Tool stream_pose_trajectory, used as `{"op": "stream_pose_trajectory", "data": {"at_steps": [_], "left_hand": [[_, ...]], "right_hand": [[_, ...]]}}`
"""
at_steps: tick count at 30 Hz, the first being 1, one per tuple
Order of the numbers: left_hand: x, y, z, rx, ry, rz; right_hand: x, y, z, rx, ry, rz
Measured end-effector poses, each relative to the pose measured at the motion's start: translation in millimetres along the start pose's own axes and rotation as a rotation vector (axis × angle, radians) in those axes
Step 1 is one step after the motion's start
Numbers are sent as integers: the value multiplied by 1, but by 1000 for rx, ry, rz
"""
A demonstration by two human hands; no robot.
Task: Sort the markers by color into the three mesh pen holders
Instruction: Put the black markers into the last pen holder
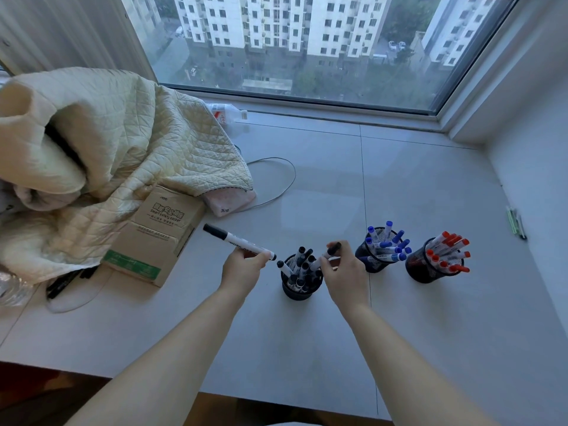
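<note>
Black-capped marker (pixel 238 241) sits pinched in the left hand (pixel 242 269), fingers curled round its lower end, the cap pointing up and left. The right hand (pixel 344 272) grips a second black marker (pixel 330 252) just above the left holder (pixel 299 285), which is crowded with black markers. How deep that second marker reaches is hidden by the fingers. The middle holder (pixel 373 259) has blue markers, the right holder (pixel 425 269) red ones. All stand on the pale sill (pixel 307 333).
</note>
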State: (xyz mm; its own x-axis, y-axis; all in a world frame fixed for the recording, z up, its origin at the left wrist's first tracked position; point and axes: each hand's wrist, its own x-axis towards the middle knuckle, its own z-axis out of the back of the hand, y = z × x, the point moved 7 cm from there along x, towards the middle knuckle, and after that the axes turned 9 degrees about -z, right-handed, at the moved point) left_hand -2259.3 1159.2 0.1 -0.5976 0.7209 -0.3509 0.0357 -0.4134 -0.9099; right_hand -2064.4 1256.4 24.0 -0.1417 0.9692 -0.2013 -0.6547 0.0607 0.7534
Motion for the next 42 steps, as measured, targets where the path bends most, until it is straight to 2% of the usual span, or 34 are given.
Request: {"op": "stream_pose_trajectory", "data": {"at_steps": [6,9,13,19,23,27,29,32,39,42], "left_hand": [[1,-1,5,-69,-56,-67],[2,1,4,-151,-48,-57],[3,6,3,-239,-80,8],[2,9,2,10,-73,-36],[-1,10,-6,13,-25,-37],[-1,7,-12,-105,-36,-11],[0,6,-13,-121,-35,0],[2,5,-15,6,-12,-22],[4,-4,-21,258,26,-107],[4,-6,-24,266,41,-145]], "right_hand": [[-7,6,-1,-48,-111,158],[-4,5,-8,-123,-73,182],[-2,-8,-21,-239,37,125],[4,-22,-30,-363,94,37],[12,-21,-33,-452,149,-16],[17,-17,-33,-516,181,-31],[19,-13,-30,-510,144,-2],[22,-3,-30,-500,106,88],[31,2,-50,-709,206,219],[33,2,-54,-789,215,253]]}}
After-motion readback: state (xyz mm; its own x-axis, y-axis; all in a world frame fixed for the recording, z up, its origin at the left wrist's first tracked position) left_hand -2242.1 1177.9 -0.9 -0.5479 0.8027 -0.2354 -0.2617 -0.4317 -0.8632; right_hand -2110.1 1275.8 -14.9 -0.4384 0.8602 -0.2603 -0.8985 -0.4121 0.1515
